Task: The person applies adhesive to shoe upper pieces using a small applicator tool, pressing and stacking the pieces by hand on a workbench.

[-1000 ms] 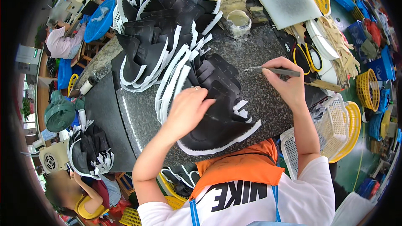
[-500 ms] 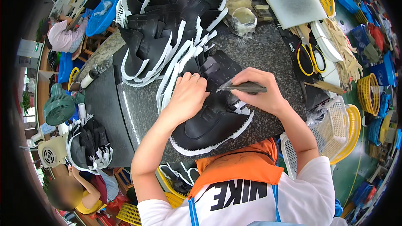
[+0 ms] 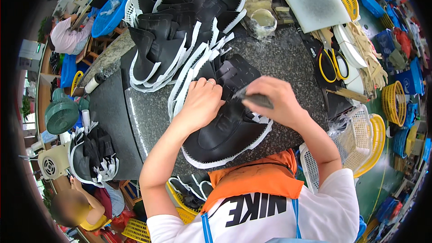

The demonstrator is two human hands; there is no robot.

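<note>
A black shoe upper [image 3: 220, 137] with a white zigzag-stitched edge lies on the dark speckled worktop in front of me. My left hand [image 3: 201, 104] is closed over its left side, fingers curled and pressing it down. Just across from it, my right hand [image 3: 280, 100] grips a small brush [image 3: 258, 101] with a dark handle, slightly blurred by motion. The brush's pale, frayed tip meets the middle of the upper. More black shoe uppers [image 3: 168, 49] with white edges are heaped beyond my left hand, some lying right beside the one I hold.
A glue-smeared pot [image 3: 263, 21] stands at the back. Yellow-handled scissors [image 3: 332, 65] lie at the right edge near a pale board [image 3: 310, 0]. Below them sits a white basket [image 3: 355, 132]. Another bundle of uppers [image 3: 95, 155] and a green fan [image 3: 61, 111] are on the left.
My right hand has shifted a little to the left with the brush, its handle now tilting down toward me. My left hand stays in place on the shoe upper.
</note>
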